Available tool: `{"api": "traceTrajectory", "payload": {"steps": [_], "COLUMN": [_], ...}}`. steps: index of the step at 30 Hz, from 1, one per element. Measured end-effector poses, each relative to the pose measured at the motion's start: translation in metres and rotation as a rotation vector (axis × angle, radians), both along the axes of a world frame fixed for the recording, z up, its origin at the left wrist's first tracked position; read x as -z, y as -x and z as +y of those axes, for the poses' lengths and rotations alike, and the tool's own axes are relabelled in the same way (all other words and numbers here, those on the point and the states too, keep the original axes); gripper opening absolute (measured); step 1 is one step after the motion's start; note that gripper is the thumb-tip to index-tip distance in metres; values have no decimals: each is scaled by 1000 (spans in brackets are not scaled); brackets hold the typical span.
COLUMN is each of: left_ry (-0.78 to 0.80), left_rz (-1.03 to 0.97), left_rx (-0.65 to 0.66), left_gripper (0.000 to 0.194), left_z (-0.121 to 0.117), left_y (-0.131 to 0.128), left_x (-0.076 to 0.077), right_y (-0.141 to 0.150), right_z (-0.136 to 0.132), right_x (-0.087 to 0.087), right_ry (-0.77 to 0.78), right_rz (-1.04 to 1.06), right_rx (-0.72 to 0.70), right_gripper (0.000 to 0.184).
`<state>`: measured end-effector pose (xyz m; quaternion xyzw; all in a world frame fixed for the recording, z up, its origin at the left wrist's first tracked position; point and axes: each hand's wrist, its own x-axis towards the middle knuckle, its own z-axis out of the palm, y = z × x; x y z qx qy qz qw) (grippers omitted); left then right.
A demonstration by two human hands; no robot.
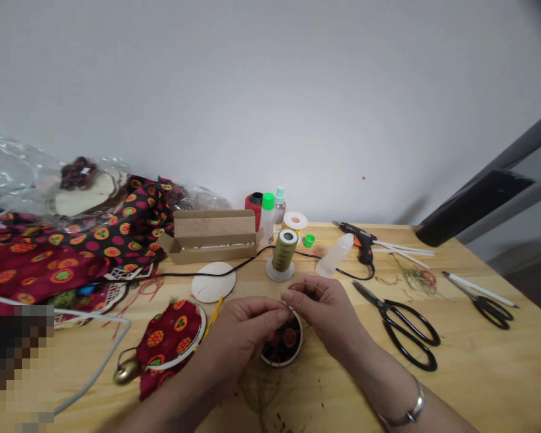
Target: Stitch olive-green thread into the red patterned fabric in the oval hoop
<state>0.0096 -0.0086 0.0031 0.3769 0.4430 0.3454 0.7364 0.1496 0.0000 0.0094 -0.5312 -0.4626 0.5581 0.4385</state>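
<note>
My left hand (246, 331) and my right hand (318, 310) meet in front of me, each with thumb and forefinger pinched. What lies between the fingertips is too small to make out. A thin dark strand shows at the curled fingers of my right hand. Just beneath them is a round disc (285, 347) covered in dark patterned fabric, with a pale rim; my left hand partly hides it. Loose dark thread (264, 394) trails on the table nearer me. Behind my hands a spool of olive-green thread (284, 251) stands upright.
Black-handled scissors (408, 328) lie right of my right hand, with smaller scissors (482, 300) beyond. A glue gun (360, 240), a white bottle (336, 255) and an open cardboard box (214, 248) are farther back. Red patterned fabric (174, 331) and a brass bell (127, 370) lie left.
</note>
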Motion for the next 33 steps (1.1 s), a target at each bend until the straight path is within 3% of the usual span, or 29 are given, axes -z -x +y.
{"api": "traceTrajectory", "payload": {"steps": [7,13,33], "left_ry": [19,40,-44], "left_rz": [-22,-70,40], "left_rx": [-82,-112,-34], "left_gripper": [23,20,21], "left_z": [1,3,3], "left_y": [3,2,1], "left_x": [7,8,5], "right_y": [-1,-3,-4], "right_z": [1,2,4], "right_x": [-4,-1,0], "right_ry": [110,160,87], "right_rz": [168,176,70], "right_rx": [-82,-47,14], "right_gripper": [30,21,13]}}
